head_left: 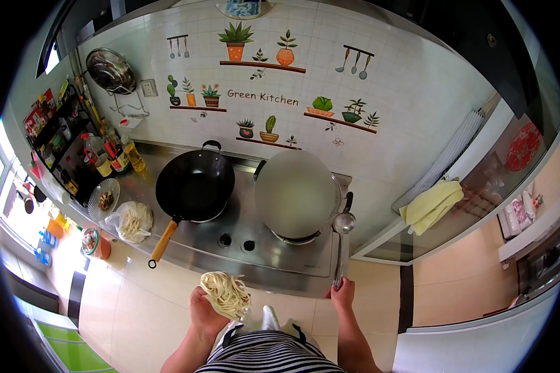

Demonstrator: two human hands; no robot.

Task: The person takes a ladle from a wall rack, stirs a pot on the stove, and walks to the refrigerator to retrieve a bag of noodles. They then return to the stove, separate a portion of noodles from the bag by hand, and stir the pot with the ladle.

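Note:
My left hand (205, 313) is closed around a bundle of pale noodles (226, 294), held in front of the stove's near edge. Loose strands hang over its fingers. My right hand (342, 293) grips the end of a metal ladle (342, 248), whose round bowl points away from me beside the pot. The pot (258, 171) stands on the right burner; a pale blur hides its inside. On the left burner sits a black wok (196, 183) with a wooden handle pointing toward me.
A plastic bag of noodles (134, 222) and a glass dish of food (104, 198) lie on the counter at left. Bottles (118, 152) and a black spice rack (62, 146) stand behind them. A yellow cloth (432, 205) hangs at right. A lid (111, 71) hangs on the wall.

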